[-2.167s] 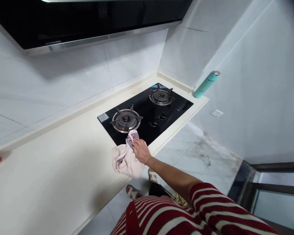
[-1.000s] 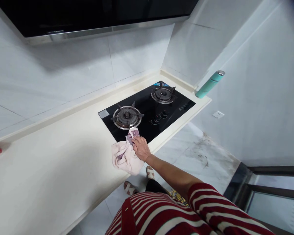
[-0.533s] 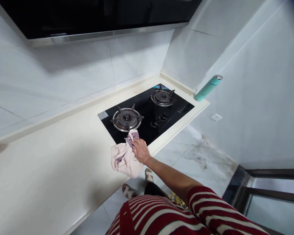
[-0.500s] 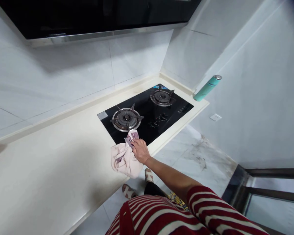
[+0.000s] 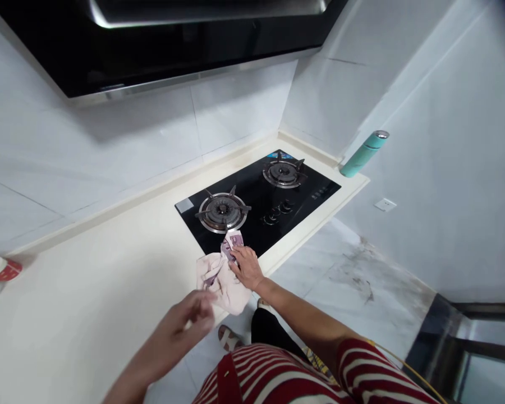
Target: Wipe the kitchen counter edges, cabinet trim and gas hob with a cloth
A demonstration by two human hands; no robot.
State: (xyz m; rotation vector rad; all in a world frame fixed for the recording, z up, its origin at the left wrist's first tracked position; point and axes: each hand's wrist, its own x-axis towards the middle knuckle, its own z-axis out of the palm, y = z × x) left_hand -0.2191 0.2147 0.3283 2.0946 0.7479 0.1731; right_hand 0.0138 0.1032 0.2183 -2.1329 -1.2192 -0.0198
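A pale pink cloth (image 5: 227,289) with purple print lies bunched over the front left corner of the black gas hob (image 5: 256,235) and the counter edge, its lower part hanging past the edge. My right hand (image 5: 247,268) presses down on the cloth from above, fingers bent over its printed end, just in front of the left burner (image 5: 223,212). Slightly blurred, my left hand (image 5: 180,331) hovers over the counter's front edge beside the cloth. Its thumb is apart from its curled fingers and nothing shows between them; whether the fingertips touch the cloth is hard to see.
A green flask (image 5: 365,154) stands at the counter's right end, near the wall. A red and white container (image 5: 4,269) sits at the far left of the pale counter (image 5: 88,280). The black range hood (image 5: 185,50) overhangs the hob.
My left hand has come into view from below, close to the cloth. My right hand stays on the cloth. The view has tilted up and shifted left.
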